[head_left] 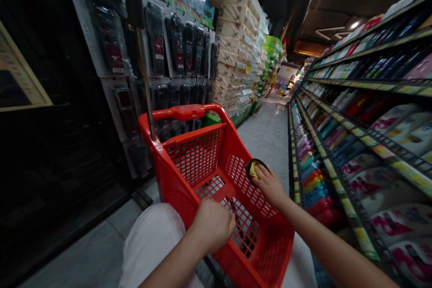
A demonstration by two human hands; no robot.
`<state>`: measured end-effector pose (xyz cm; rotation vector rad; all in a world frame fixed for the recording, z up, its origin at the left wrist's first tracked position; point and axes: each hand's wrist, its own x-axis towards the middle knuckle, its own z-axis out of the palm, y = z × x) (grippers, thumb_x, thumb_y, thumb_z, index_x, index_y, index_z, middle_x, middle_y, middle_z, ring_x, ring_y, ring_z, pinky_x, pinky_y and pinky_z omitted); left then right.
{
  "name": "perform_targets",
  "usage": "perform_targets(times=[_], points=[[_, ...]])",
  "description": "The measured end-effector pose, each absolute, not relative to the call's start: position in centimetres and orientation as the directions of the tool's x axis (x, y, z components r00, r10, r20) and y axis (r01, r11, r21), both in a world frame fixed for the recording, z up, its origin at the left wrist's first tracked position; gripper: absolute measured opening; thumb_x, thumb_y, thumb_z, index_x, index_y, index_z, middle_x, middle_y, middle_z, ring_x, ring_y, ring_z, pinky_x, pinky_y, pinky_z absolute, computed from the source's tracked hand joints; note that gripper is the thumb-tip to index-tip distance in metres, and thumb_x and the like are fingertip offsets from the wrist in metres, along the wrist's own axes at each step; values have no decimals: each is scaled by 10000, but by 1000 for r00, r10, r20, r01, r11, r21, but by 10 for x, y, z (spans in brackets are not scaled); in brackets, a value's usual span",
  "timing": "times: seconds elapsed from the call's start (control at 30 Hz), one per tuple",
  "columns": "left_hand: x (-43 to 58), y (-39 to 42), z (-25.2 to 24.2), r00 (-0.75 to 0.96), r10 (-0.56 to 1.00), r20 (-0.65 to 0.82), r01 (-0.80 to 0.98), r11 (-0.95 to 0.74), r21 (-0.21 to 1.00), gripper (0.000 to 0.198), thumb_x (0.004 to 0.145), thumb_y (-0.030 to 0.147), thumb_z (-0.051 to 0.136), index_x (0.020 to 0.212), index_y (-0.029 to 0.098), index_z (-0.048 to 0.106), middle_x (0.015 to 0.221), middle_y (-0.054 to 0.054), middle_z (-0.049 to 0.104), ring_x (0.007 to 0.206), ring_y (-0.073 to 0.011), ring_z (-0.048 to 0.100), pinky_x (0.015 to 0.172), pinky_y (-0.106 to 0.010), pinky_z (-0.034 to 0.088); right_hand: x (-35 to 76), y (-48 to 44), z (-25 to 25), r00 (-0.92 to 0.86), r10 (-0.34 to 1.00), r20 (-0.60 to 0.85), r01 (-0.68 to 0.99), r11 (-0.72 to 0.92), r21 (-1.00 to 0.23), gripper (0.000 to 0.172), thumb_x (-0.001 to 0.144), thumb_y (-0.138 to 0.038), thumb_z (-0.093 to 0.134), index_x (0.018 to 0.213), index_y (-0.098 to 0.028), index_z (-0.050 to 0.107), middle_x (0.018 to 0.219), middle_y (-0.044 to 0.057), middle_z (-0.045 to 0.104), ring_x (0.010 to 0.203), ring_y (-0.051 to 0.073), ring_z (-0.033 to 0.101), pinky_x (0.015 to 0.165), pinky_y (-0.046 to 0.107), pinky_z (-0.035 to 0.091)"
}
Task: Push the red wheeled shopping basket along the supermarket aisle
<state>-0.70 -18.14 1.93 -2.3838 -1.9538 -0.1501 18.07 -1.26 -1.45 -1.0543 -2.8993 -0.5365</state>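
Observation:
A red plastic shopping cart [189,137] with a lattice basket stands tilted in front of me, between my knees. My left hand [214,225] is closed over its near side rim, its curled fingers partly hidden. At the opposite side, my right hand [268,184] bends around a yellow and black round-edged pad [252,171], pressing it at the rim. The pad's exact kind I cannot make out. Through the basket's lattice floor [211,186], parts of the grey floor show.
Packaged dark goods [157,40] hang on a rack at the left, beside stacked beige packs [232,45]. Shelves [357,135] of bottles and bags line the right. A tiled aisle [270,130] runs away between them. A metal pole [143,81] rises by the cart's left corner.

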Motion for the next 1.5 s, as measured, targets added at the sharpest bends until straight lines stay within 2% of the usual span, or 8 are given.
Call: perform_targets(times=[0.17,0.4,0.6,0.8,0.97,1.1,1.33,1.5], points=[[-9,-194,0,323,915,242,943,-333,0,393,874,296,434,620,148,695,551,-94,660,563,-207,628,663,-376,424,134,17,-6,-807,567,167,584,720,376,267,910,-183,467,1090,-215,661,1414,122,469,1340,288,361,1130,541,172],[-9,-200,-15,292,906,307,945,-323,52,354,854,329,480,611,167,680,527,-59,647,533,-175,593,650,-353,400,40,78,22,-804,521,287,595,707,383,332,925,-193,392,1142,-150,639,1444,158,419,1357,308,312,1143,573,50],[-5,-201,-25,276,890,364,946,-319,64,399,865,397,479,600,176,680,533,-54,652,531,-168,574,691,-367,415,22,86,-28,-826,518,223,562,730,389,412,918,-182,353,1235,-61,587,1465,197,377,1390,340,263,1153,579,6],[-4,-200,-46,295,843,450,935,-352,48,354,809,460,540,641,187,690,511,-35,637,520,-168,555,679,-378,408,29,72,-125,-856,512,69,500,787,361,427,891,-184,388,1236,-42,596,1454,221,382,1391,333,279,1182,524,23],[-4,-195,-65,331,829,451,918,-394,51,387,812,494,517,619,200,679,463,-31,600,507,-160,528,666,-380,391,14,75,-167,-841,539,-37,499,801,332,428,884,-173,390,1241,-51,592,1422,216,429,1384,308,309,1182,510,95],[-4,-194,-66,338,813,474,914,-404,40,361,808,470,516,638,202,687,464,-36,598,513,-170,524,636,-384,374,5,73,-181,-821,551,-150,493,816,302,441,875,-143,388,1263,-32,565,1371,230,484,1356,289,367,1162,486,183],[-4,-201,-41,267,824,499,930,-357,91,287,777,421,581,629,194,676,501,-22,623,513,-154,524,660,-367,390,18,50,-179,-806,564,-181,500,812,302,415,882,-105,372,1229,-24,586,1238,258,587,1232,279,515,1103,491,286],[-7,-200,-31,254,837,485,932,-346,107,317,814,366,543,579,185,654,514,-30,634,519,-157,540,678,-370,387,48,24,-168,-782,592,-194,519,791,325,379,877,-126,426,1192,-29,614,1186,249,620,1176,290,551,1101,502,273]])
